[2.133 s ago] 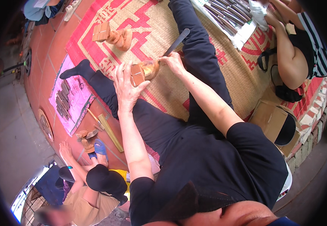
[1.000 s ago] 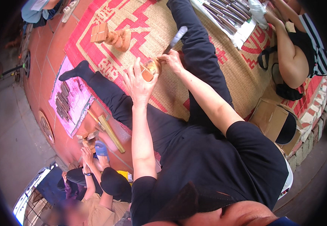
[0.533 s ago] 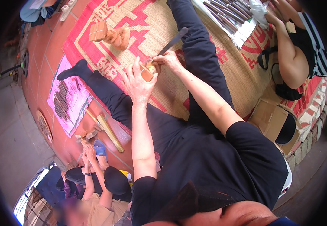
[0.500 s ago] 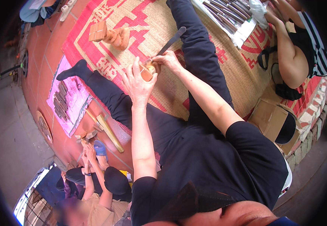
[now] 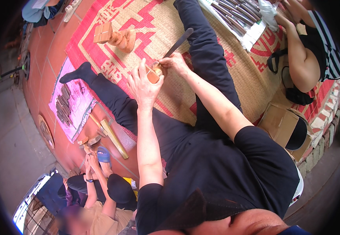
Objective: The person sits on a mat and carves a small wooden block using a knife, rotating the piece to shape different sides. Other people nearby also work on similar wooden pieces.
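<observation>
Between my stretched-out legs, my left hand [image 5: 143, 85] is closed around a small carved wooden block [image 5: 153, 76], orange-brown with a paler worked part at its upper right. My right hand [image 5: 173, 64] pinches a long, dark, flat hand tool [image 5: 180, 44] with a rounded upper end. That tool slants up and to the right, and its lower end meets the pale part of the block, mostly covered by my fingers. A larger carved wooden figure on a square base [image 5: 120, 38] lies farther off on the patterned mat [image 5: 170, 21].
At far right, a person sits beside a white cloth [image 5: 252, 42] with several dark hand tools. To the left, more tools [image 5: 64, 105] lie on a pink cloth [image 5: 69, 129], near a wooden mallet [image 5: 114, 139]. Another person works wood at lower left. A cardboard box [image 5: 278, 124] stands right.
</observation>
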Motion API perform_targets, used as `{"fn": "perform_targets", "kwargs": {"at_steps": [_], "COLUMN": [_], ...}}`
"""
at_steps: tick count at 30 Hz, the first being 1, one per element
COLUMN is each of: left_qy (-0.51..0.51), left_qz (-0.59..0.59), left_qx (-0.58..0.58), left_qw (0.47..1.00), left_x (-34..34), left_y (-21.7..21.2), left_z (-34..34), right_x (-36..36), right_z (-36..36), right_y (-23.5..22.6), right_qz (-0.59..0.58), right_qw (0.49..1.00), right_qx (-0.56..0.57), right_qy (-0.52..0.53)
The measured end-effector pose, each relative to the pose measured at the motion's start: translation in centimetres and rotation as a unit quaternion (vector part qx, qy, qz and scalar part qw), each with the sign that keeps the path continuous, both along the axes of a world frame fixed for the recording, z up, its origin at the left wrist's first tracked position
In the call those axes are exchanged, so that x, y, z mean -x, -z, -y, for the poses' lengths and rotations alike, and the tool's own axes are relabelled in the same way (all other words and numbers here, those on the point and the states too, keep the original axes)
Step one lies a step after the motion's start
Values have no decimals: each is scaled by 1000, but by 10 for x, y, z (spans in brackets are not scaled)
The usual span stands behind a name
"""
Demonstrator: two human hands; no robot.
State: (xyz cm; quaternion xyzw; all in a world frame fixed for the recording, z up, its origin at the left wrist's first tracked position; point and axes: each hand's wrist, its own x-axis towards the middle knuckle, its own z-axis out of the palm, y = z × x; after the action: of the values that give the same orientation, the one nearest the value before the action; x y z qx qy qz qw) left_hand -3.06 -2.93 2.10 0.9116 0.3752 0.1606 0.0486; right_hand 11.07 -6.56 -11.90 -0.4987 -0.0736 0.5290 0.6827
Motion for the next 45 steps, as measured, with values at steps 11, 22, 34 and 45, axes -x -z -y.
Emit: {"fn": "perform_targets", "kwargs": {"at_steps": [11,22,34,45], "left_qy": [1,-1,2,0], "left_qz": [0,-9,5,3], "left_qx": [0,1,-4,-2], "left_qw": [1000,1000,1000,1000], "left_x": [0,5,0,1], "left_y": [0,-4,-1,1], "left_z": [1,4,0,1], "right_x": [-2,3,-6,-6], "right_z": [-1,4,-2,-1], "right_y": [4,3,3,7], "right_qz": [2,-17,-16,-1], "right_qw": [1000,1000,999,1000], "right_qx": [2,19,21,9], "right_qy": [7,7,35,28]}}
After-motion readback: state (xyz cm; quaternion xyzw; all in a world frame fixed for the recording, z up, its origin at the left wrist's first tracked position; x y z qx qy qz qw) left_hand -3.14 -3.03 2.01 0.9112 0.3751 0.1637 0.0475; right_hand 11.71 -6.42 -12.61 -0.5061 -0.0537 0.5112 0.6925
